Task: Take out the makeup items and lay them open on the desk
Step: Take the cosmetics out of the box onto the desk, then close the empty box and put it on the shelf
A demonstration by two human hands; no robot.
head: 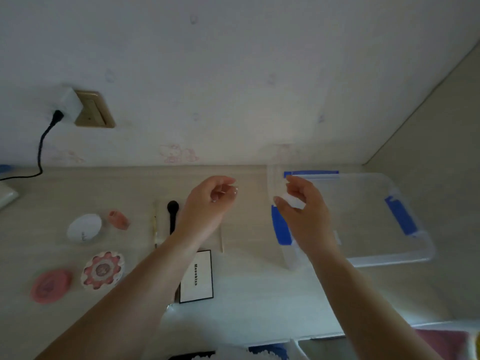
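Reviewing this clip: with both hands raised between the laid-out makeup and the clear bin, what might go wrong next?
1. The right hand pinches a small pale item over the desk; it might slip and drop.
2. The left hand hovers above the black brush; lowering it may knock the brush.

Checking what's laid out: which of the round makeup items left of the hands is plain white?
The white oval compact, farthest back of the three. The flower-patterned compact in front of it is pink and white, and the pink round case nearest the desk's front edge is solid pink.
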